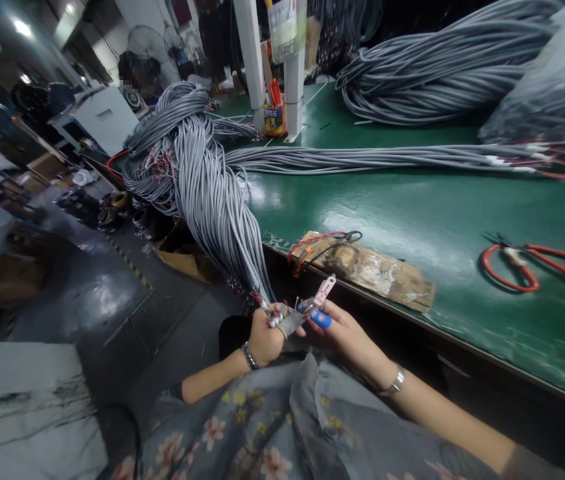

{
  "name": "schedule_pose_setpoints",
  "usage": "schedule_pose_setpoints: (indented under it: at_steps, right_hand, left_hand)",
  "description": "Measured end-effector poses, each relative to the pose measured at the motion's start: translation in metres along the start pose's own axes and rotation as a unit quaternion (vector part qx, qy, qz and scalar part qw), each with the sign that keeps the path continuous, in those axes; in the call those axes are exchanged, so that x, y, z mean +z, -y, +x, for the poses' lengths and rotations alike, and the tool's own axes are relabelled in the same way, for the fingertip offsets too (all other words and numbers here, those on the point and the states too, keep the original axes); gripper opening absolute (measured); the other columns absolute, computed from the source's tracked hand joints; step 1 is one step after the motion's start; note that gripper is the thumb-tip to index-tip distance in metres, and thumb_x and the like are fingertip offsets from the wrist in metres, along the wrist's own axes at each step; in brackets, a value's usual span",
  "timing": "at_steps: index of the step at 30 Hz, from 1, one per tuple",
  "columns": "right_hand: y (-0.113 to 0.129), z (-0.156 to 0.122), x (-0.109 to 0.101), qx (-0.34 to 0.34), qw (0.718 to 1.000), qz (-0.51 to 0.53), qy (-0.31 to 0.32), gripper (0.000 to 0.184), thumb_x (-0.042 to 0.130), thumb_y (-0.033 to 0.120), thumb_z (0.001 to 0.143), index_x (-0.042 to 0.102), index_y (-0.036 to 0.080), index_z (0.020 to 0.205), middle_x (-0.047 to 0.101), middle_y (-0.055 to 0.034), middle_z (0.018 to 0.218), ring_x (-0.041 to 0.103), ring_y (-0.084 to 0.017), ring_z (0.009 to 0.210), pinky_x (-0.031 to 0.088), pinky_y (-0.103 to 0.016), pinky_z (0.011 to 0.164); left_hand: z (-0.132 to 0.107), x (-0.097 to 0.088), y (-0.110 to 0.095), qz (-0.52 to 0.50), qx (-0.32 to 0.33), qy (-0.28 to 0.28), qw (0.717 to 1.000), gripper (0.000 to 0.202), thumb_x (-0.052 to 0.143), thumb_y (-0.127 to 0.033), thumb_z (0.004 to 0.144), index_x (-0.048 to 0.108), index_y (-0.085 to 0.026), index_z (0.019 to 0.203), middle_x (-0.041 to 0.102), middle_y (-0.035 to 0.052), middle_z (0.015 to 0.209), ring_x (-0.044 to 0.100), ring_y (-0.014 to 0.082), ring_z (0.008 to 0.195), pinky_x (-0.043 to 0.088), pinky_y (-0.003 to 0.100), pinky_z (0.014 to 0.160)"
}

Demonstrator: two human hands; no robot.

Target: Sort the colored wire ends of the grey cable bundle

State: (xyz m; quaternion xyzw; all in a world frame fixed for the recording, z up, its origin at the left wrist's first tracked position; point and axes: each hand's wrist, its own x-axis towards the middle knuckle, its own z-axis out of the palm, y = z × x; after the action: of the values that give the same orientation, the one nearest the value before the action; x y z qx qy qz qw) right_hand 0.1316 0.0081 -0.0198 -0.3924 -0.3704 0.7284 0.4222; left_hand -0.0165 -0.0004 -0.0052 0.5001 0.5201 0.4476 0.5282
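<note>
My left hand is closed around the ends of several grey cables, with red and white wire ends showing at the fist. A grey wrap covers its thumb. Close beside it, my right hand pinches a small pale pink tool with a hole at its upper end; its working end is hidden among the fingers. A blue finger cover sits on the right thumb. Thin bare wires stick up between the two hands. The cable bundle hangs from the bench's left end down to my left hand.
On the green bench lie a worn wooden block with a red wire, red-handled pliers, a straight cable bundle and a large coil. White posts stand behind. An open carton is on the floor.
</note>
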Motion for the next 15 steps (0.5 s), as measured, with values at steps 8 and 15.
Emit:
schedule_pose_setpoints:
  at_steps: [8,15]
  right_hand:
    - [-0.001,0.003,0.002,0.05,0.996,0.069,0.007,0.039,0.084,0.045,0.057,0.061,0.018,0.073,0.062,0.0013,0.058,0.053,-0.012,0.052,0.037,-0.026,0.054]
    - [0.0,0.007,0.002,0.081,0.992,0.092,0.034,0.038,0.086,0.045,0.052,0.063,0.017,0.067,0.063,0.0019,0.058,0.057,-0.012,0.046,0.034,-0.025,0.049]
  left_hand:
    - [0.0,-0.002,-0.003,0.023,-0.005,0.062,0.998,0.044,0.072,-0.054,0.069,0.064,-0.014,0.051,0.059,0.003,0.05,0.05,0.0109,0.049,0.039,0.023,0.05]
    - [0.005,-0.011,-0.001,-0.014,-0.045,0.164,0.985,0.045,0.074,-0.056,0.065,0.064,-0.013,0.055,0.062,0.004,0.053,0.054,0.0116,0.05,0.044,0.024,0.054]
